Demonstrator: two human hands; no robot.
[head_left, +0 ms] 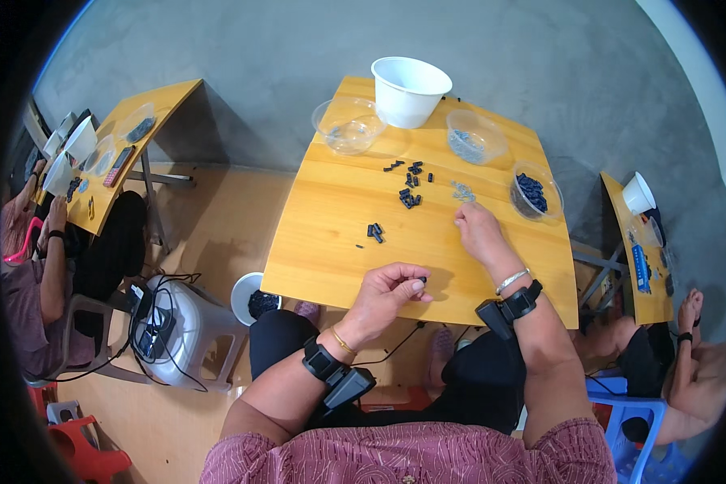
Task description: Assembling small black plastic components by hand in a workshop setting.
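Containers are numbering four on the wooden table [315,234]: one white bucket [411,109] is standing by the far edge, and three clear bowls are sitting to its left and right. The left clear bowl [340,113] is resting near the far-left corner, its rim reaching past the left edge in this view, a few grey bits lying inside. The middle clear bowl [494,143] is standing near the far-right corner, holding grey bits too many to count. The right clear bowl [553,194] is sitting at the right edge and holding a heap of dark pieces.

Two hands are working here. The left hand [391,294] is hovering at the near edge, thumb and forefinger pinching one small dark piece [423,280]. The right hand [480,232] is curling its fingers just on the near side of one small grey pile [463,192]; I cannot tell whether they are grasping anything.

Dark cylinders are lying in one loose central group [411,196], overlapping too much for a sure count, and in one smaller group [376,232] of about three toward the near edge, one dark sliver [360,246] lying beside it.

Bare wood is running along the left edge to the near-left corner, between the hands, and between the right forearm and the right edge. One floor bucket [240,297] is standing outside the near-left corner.
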